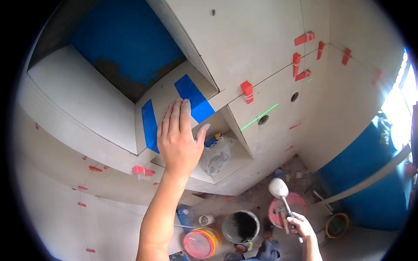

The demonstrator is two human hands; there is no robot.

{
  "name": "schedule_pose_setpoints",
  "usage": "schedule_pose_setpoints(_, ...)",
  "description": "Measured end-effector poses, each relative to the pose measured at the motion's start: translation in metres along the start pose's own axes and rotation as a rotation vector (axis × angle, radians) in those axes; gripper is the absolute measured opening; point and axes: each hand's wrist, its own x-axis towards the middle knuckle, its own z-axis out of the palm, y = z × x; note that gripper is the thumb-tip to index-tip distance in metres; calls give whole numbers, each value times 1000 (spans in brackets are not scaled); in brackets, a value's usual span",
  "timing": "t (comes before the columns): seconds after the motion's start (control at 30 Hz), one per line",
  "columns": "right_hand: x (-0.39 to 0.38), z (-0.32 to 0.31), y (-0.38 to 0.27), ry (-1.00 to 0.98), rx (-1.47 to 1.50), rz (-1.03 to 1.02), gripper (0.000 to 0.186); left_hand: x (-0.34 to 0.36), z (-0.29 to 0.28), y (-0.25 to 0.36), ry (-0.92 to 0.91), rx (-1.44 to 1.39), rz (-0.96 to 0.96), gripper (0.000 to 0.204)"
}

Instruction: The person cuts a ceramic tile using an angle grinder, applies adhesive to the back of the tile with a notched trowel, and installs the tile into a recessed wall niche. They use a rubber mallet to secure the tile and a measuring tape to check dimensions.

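My left hand (177, 137) lies flat, fingers stretched out and thumb apart, against a light tile ledge (162, 93) at the mouth of a wall niche. Two blue tape strips (193, 99) are stuck to that ledge, one on either side of the fingers. Low on the right, my right hand (300, 227) grips the dark handle of a rubber mallet (278, 188). Its rounded white head points up and away from me, over the floor. Just below the ledge, a clear plastic bag (216, 155) with something grey inside sits in a lower opening.
Red levelling wedges (247, 92) stick out along the wall tile joints. A green laser line (259, 117) crosses a tile near two round holes. Below stand a bucket of dark material (241, 227), a lidded bucket (200, 242), a pink basin (297, 202) and a yellow-rimmed tub (337, 225).
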Motion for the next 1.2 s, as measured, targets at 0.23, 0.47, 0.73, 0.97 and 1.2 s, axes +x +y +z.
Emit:
schedule_pose_setpoints(0.23,-147,141,-187,-109,-888,-835,59,4,14,16,61,-31,-68,67)
schedule_pose_setpoints(0.47,-154,264,-283,-183,-1024,-1080,51,1,11,12,56,56,-49,65)
schedule_pose_setpoints(0.73,-104,315,-328,-151,-1261,-1041,41,0,12,8,87,19,-20,68)
schedule_pose_setpoints(0.97,-114,317,-324,-28,-1182,-998,41,-4,12,5,90,22,-27,71)
schedule_pose_setpoints(1.2,-119,316,-334,-24,-1191,-956,43,-1,13,5,76,-15,-24,72)
